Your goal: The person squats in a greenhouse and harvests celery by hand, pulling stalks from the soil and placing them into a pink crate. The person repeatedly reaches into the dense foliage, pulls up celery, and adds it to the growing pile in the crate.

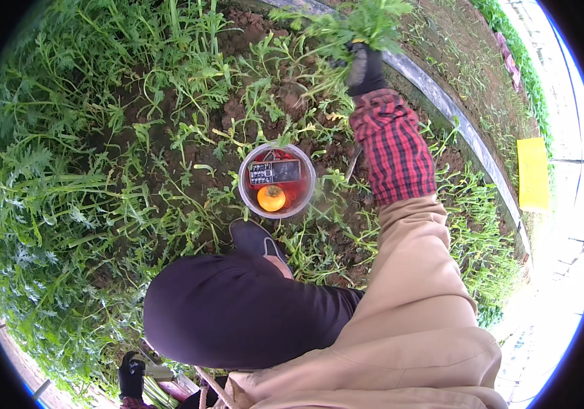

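At the top of the head view, my right hand (pixel 366 69), in a black glove with a red-and-black plaid sleeve cover, grips a bunch of leafy greens (pixel 373 23). My left hand (pixel 132 376), also black-gloved, is low at the left edge beyond my knee, with fingers curled; whether it holds anything is unclear. Close beside it lie long green stems (pixel 158 393). Before my shoe stands a round clear plastic tub (pixel 311 180), holding a keypad mobile phone (pixel 285 171), an orange persimmon (pixel 271 198) and something red.
Dense feathery-leaved greens (pixel 41 179) fill the left side, with cut stubble and bare soil around the tub. A grey strip (pixel 440 97) edges the bed on the right, with a path beyond it. A yellow card (pixel 532 174) stands at the far right. My dark shoe (pixel 251 237) is just below the tub.
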`<action>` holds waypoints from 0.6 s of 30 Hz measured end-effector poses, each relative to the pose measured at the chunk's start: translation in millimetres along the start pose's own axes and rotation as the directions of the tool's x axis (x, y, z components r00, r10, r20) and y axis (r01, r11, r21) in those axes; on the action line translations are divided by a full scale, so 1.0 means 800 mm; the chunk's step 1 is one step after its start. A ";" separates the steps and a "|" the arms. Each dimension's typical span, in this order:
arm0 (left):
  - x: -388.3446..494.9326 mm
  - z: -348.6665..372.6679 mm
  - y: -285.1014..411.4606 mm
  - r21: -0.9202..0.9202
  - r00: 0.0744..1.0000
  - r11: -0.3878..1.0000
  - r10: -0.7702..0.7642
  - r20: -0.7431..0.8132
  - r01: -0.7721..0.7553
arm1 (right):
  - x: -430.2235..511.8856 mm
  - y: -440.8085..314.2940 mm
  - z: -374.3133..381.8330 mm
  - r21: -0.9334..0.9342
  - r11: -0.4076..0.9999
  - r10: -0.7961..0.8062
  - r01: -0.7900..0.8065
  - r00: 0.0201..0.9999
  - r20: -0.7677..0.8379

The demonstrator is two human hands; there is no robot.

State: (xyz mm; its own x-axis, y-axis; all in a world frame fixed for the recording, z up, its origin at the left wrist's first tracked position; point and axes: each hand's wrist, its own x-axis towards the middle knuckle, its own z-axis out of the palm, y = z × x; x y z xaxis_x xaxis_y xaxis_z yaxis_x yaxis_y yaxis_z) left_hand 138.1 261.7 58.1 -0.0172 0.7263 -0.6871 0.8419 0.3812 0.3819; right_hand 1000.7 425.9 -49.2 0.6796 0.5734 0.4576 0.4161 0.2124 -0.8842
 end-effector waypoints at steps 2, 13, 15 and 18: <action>0.000 0.000 -0.001 -0.045 1.000 0.999 -0.022 0.022 0.023 | 0.031 -0.061 -0.071 -0.377 0.879 -0.290 0.292 0.955 0.065; 0.008 -0.002 -0.004 -0.112 0.990 0.990 -0.078 0.117 0.091 | -0.111 0.044 -0.151 -0.875 0.121 0.445 0.469 0.763 0.470; 0.011 -0.003 -0.015 -0.051 0.979 0.992 -0.108 0.173 0.119 | -0.139 0.068 -0.119 -0.859 0.285 0.457 0.425 0.727 0.512; 0.026 -0.002 -0.039 0.020 0.956 0.988 -0.151 0.253 0.151 | -0.163 0.075 -0.062 -0.926 0.343 0.340 0.158 0.898 0.279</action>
State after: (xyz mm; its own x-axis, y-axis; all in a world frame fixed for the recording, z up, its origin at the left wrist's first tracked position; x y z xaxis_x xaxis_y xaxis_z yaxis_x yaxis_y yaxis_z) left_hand 111.0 265.7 32.8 -0.0072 0.4921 -0.8705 0.8405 0.4746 0.2614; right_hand 967.5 324.6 -157.2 0.5832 0.8079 0.0844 0.8095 -0.5693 -0.1437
